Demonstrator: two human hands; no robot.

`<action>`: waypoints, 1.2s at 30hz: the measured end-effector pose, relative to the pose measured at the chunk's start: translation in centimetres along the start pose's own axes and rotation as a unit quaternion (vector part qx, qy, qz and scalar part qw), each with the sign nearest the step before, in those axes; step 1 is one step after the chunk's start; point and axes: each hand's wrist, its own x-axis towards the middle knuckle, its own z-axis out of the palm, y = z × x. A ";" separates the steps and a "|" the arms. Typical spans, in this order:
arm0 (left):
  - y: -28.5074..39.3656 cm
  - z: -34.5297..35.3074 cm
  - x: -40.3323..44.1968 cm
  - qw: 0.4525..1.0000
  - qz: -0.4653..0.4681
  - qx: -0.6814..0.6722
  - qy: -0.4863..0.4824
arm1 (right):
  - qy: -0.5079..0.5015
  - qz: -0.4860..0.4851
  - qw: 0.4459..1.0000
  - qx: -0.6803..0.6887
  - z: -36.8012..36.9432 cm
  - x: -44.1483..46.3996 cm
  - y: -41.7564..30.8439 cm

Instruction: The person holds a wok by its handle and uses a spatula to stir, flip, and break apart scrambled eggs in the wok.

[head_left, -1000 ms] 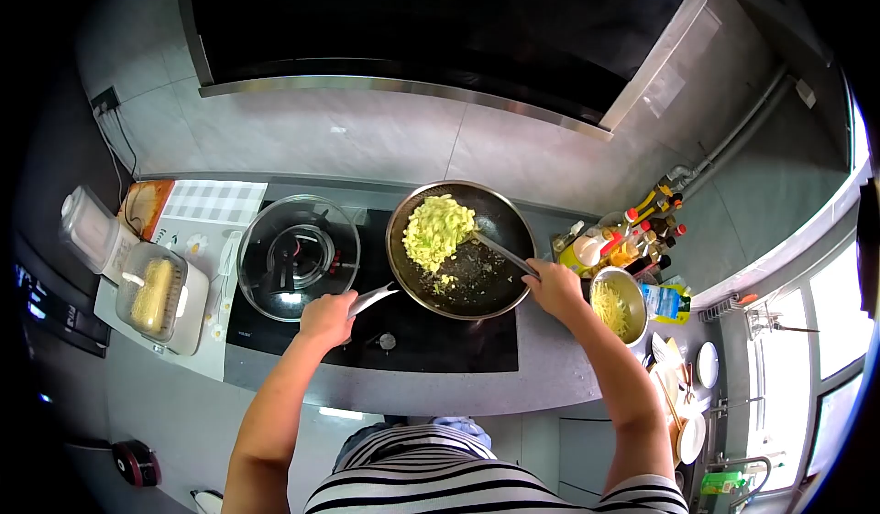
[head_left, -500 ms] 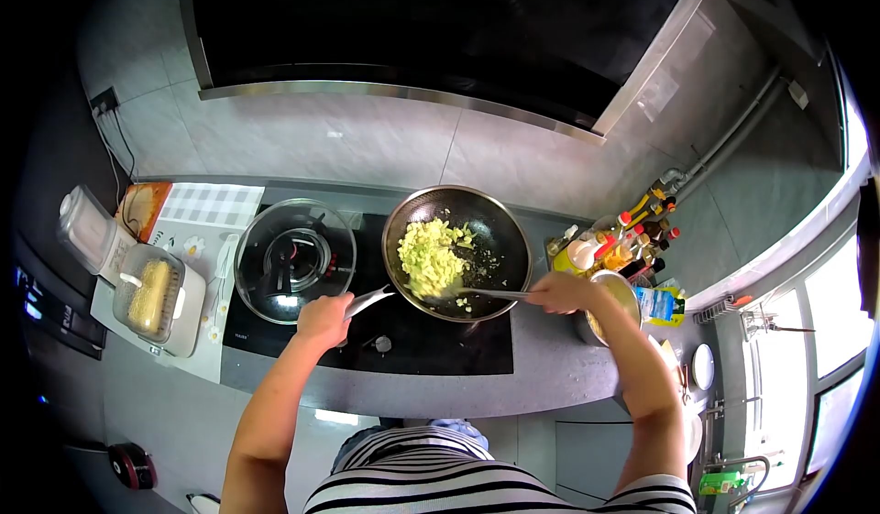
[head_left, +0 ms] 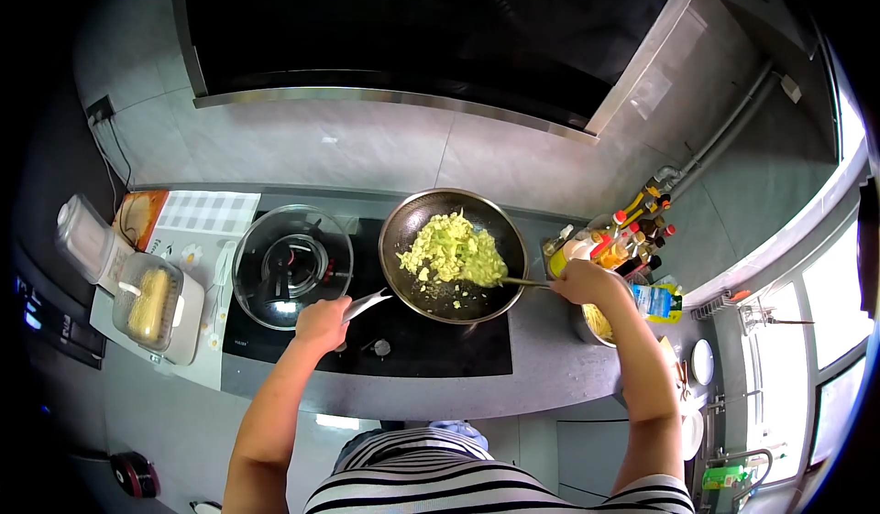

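A dark round wok [head_left: 472, 308] stands on the right part of the black hob [head_left: 440, 354]. My left hand [head_left: 322, 324] is wrapped round the wok's handle [head_left: 368, 303] at its lower left. Chopped yellow-green food [head_left: 449, 248] lies in the middle and right of the wok. My right hand [head_left: 585, 285] grips the spatula [head_left: 529, 283] from the right; its blade is under or behind the food and hard to see. Left of the wok, a glass lid [head_left: 291, 267] covers the other burner area.
Sauce bottles [head_left: 632, 244] and a metal bowl of yellow shreds [head_left: 596, 322] stand right of the wok. Further right are white plates [head_left: 702, 362]. At the left are a clear-lidded container [head_left: 148, 303] and a checked cloth [head_left: 213, 212]. A range hood [head_left: 394, 97] hangs above.
The spatula has swung along the wok's lower right side and then up slightly. The food, heaped at the upper left before, is now spread toward the right. My left hand still holds the handle.
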 end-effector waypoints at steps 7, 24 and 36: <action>-0.3 0.1 0.0 1.000 0.003 0.003 0.006 | 0.205 0.010 0.976 0.067 4.2 0.2 -4.1; -0.5 0.2 0.3 1.000 0.015 -0.007 0.020 | 0.344 -0.223 0.909 0.080 1.0 5.5 -5.1; -0.7 0.5 0.5 1.000 0.011 -0.002 0.004 | 0.362 -0.215 0.901 -0.100 1.3 -6.2 -3.3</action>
